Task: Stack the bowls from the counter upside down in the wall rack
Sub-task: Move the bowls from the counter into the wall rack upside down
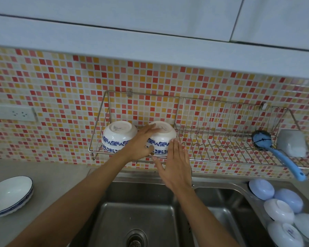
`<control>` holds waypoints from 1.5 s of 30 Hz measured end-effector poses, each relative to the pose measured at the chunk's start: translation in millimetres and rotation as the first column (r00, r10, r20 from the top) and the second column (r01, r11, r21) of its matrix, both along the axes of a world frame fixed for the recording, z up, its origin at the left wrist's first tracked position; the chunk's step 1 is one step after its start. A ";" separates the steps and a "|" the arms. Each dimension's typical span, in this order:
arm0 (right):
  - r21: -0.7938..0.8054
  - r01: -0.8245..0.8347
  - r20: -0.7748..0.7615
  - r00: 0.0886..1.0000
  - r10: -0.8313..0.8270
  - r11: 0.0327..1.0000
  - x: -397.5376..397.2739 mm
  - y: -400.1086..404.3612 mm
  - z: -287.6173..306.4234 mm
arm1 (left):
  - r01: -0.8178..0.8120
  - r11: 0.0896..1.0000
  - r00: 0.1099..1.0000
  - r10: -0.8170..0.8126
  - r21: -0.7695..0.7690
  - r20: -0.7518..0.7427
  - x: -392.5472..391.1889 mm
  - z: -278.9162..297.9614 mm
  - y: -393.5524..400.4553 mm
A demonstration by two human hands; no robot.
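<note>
**Second stack of bowls settles into the wall rack**

We look down over a stainless-steel double sink point(139, 216) at a chrome wire wall rack point(221, 122) fixed to a backsplash of red, orange and cream mosaic tile point(61, 86). In the rack's left bay stand two stacks of white porcelain bowls with blue floral bands, all foot-up so water can drain: the left stack point(118, 136) stands alone, while the right stack point(163, 138) is between our hands. Our left hand point(138, 145) lies against its left side, fingers spread over the upturned foot and thumb low on the wall, steadying rather than gripping. Our right hand point(177, 163) is open and flat, fingertips just touching the stack's right flank, holding nothing.

We judge the two palms are squaring the bowls so the pile sits true on the wires and clear of its neighbour.

On the grey desk at left waits a shallow white oval dish with a blue rim point(10, 196), upright. Pale blue and white plastic bowls point(282, 209) lie inverted beside the right basin. A blue-handled dish brush point(278, 152) and a grey cup point(291, 145) sit at the rack's far end.
</note>
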State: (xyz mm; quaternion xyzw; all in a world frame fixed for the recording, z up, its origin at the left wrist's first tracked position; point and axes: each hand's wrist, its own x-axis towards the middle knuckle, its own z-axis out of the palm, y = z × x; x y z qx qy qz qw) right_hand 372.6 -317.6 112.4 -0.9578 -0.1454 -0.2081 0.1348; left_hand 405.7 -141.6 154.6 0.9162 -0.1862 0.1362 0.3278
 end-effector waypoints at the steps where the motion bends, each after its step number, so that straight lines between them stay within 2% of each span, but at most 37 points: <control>1: -0.002 0.001 0.006 1.000 -0.001 1.000 0.7 -0.1 -0.1 | -0.032 0.999 0.999 0.031 -0.034 -0.006 0.2 -2.2 -1.1; 4: -0.014 0.005 0.010 1.000 -0.005 1.000 1.2 0.0 -0.5 | -0.092 0.993 0.996 0.091 -0.069 -0.022 -2.0 -5.1 -4.3; 10: 0.003 -0.026 0.069 0.997 0.025 1.000 2.3 -5.1 -8.1 | -0.173 0.981 0.983 0.167 0.084 0.070 -8.0 -10.0 -6.4; 12: 0.049 -0.049 0.124 0.991 0.042 0.998 -4.5 -10.8 -18.6 | -0.268 0.945 0.955 0.235 0.186 0.181 -20.6 -16.7 -6.5; 15: 0.105 -0.081 0.167 0.984 0.062 0.991 -19.3 -16.7 -31.8 | -0.355 0.879 0.898 0.225 0.318 0.379 -46.5 -38.3 1.3; 18: 0.103 -0.080 0.156 0.986 0.064 0.991 -27.2 -17.6 -35.6 | -0.420 0.822 0.862 0.229 0.385 0.453 -63.9 -68.1 22.9; 27: 0.101 0.103 0.081 0.991 -0.111 0.990 -40.9 9.0 -37.7 | -0.385 0.847 0.901 0.260 0.365 0.347 -88.0 -70.9 32.9; 30: 0.195 0.134 0.066 0.987 -0.149 0.972 -47.6 26.6 -41.5 | -0.354 0.860 0.919 0.247 0.368 0.309 -94.1 -75.8 36.8; 33: 0.256 0.089 0.055 0.993 -0.106 0.963 -56.1 47.0 -55.3 | -0.309 0.872 0.939 0.216 0.380 0.270 -102.0 -87.1 54.1; 37: 0.108 -0.083 -0.043 0.995 0.088 0.991 -77.1 98.5 -88.0 | -0.370 0.854 0.927 0.316 0.365 0.202 -133.8 -99.9 107.9; 41: 0.136 -0.208 -0.264 0.935 0.238 0.969 -105.5 178.6 -116.8 | -0.527 0.810 0.842 0.539 0.257 0.027 -177.9 -128.0 199.1; 45: 0.199 -0.297 -0.417 0.837 0.355 0.934 -121.0 255.7 -129.8 | -0.718 0.667 0.663 0.743 0.201 -0.099 -211.2 -150.8 287.0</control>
